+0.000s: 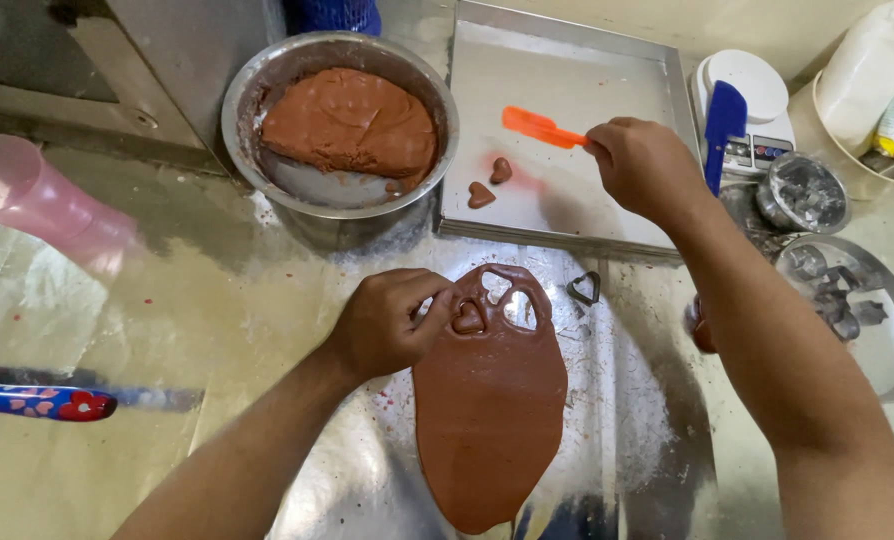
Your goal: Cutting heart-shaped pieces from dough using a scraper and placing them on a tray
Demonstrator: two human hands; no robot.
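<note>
A rolled sheet of brown dough (489, 410) lies on the floured steel counter, with heart-shaped holes cut near its far end. My left hand (392, 318) pinches a heart cutter (467, 317) pressed into that end. My right hand (643, 163) reaches over the steel baking tray (567, 60) and grips an orange spatula (539, 127). Two brown dough hearts (489, 183) lie on the tray under the spatula blade. Another heart cutter (585, 288) rests on the counter beside the dough.
A steel bowl (257, 90) with a mass of brown dough stands at the back left. A pink cup (37, 200) and a blue floral handle (37, 402) are at left. At right stand a kitchen scale (757, 100), a blue scraper (724, 125) and dishes of metal cutters (847, 300).
</note>
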